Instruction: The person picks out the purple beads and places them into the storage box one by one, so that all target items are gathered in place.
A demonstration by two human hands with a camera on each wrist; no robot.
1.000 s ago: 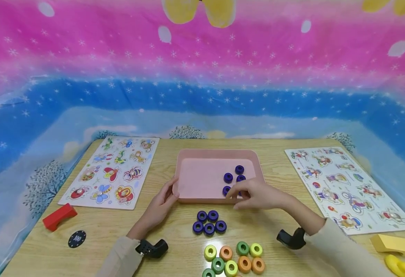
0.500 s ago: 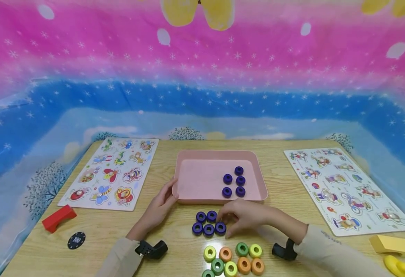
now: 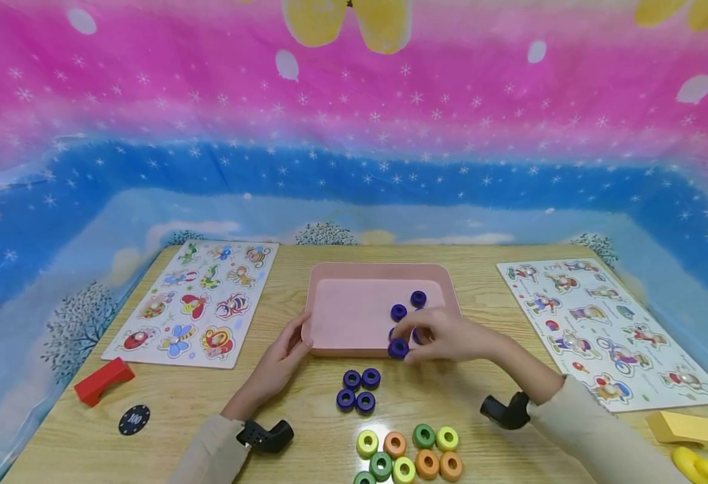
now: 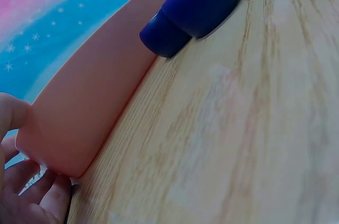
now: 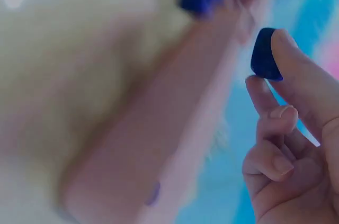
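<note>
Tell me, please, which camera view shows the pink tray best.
The head view: the pink tray shows its inside and rim, partly behind the right hand. The left wrist view shows only its outside; the right wrist view, a blurred wall.

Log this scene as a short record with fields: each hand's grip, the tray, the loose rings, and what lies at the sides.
Left-hand grip: on near left corner of pink tray
Right-hand grip: pinching a dark purple ring, at the tray's near edge in the head view
Tray contents: several purple rings, some partly hidden
Loose rings: four purple rings; yellow, green and orange rings, some cut off by the frame
Left side: bug picture board, red block, black chip
Right side: cartoon figure board, yellow block
</note>
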